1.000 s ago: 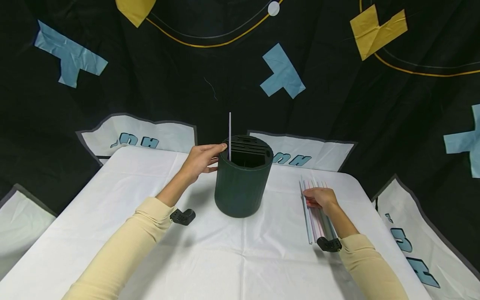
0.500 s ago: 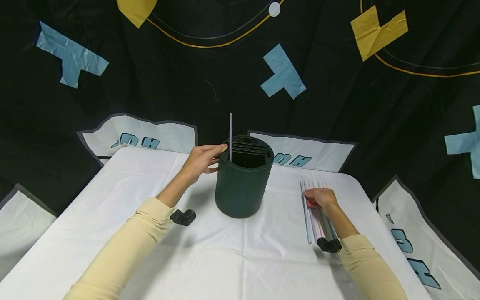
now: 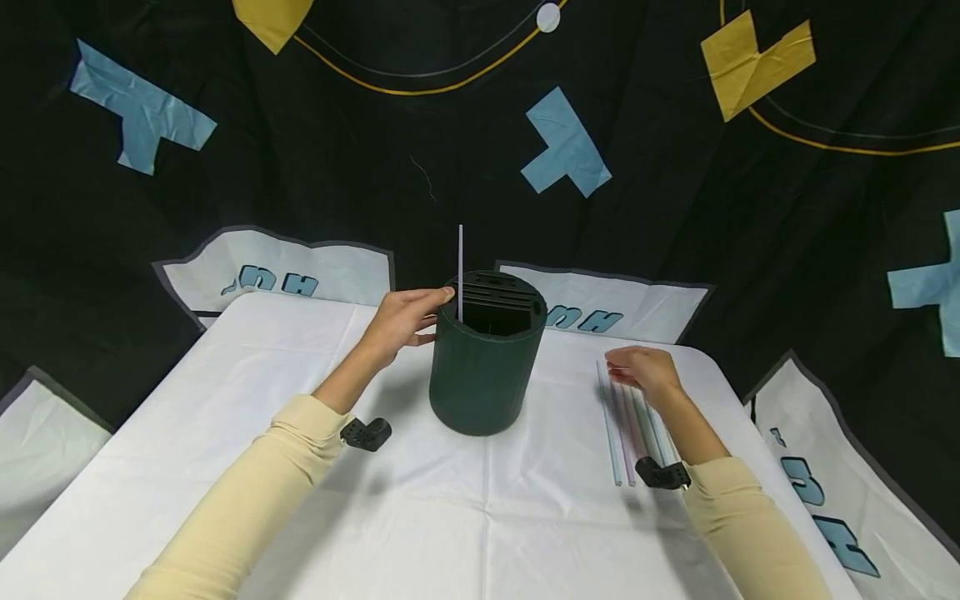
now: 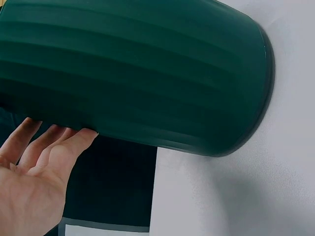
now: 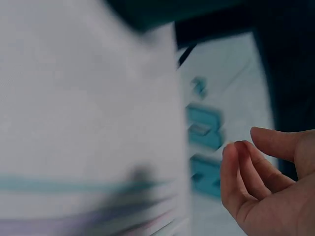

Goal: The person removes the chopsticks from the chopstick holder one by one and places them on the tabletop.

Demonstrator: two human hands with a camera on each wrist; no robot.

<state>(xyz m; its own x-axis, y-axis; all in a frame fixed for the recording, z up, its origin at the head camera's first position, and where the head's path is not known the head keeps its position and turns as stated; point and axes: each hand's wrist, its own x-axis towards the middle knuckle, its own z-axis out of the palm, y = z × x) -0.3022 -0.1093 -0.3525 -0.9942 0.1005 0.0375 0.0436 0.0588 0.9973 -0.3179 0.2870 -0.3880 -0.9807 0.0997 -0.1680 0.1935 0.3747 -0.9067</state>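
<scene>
A dark green round utensil holder [image 3: 486, 375] with slots and a wide opening in its top stands on the white table. One thin lilac straw-like stick [image 3: 460, 258] rises upright from its opening. My left hand [image 3: 405, 321] touches the holder's left side, thumb at the rim; its fingers press the outer wall in the left wrist view. Several pastel straw-like sticks [image 3: 617, 433] lie side by side on the right of the table. Over their far ends hovers my right hand [image 3: 641, 367], with thumb apart from loosely bent fingers and nothing seen between them in the right wrist view.
White cloth covers the table [image 3: 420, 533], whose far corners are rounded. Behind it hangs a black curtain [image 3: 360, 167] with blue and yellow tape pieces. A black wrist camera [image 3: 366, 434] sits on my left wrist and another camera [image 3: 662, 473] on my right.
My right hand has lifted and shifted toward the far ends of the sticks, which now lie slightly more spread. My left hand and the holder stay as they were.
</scene>
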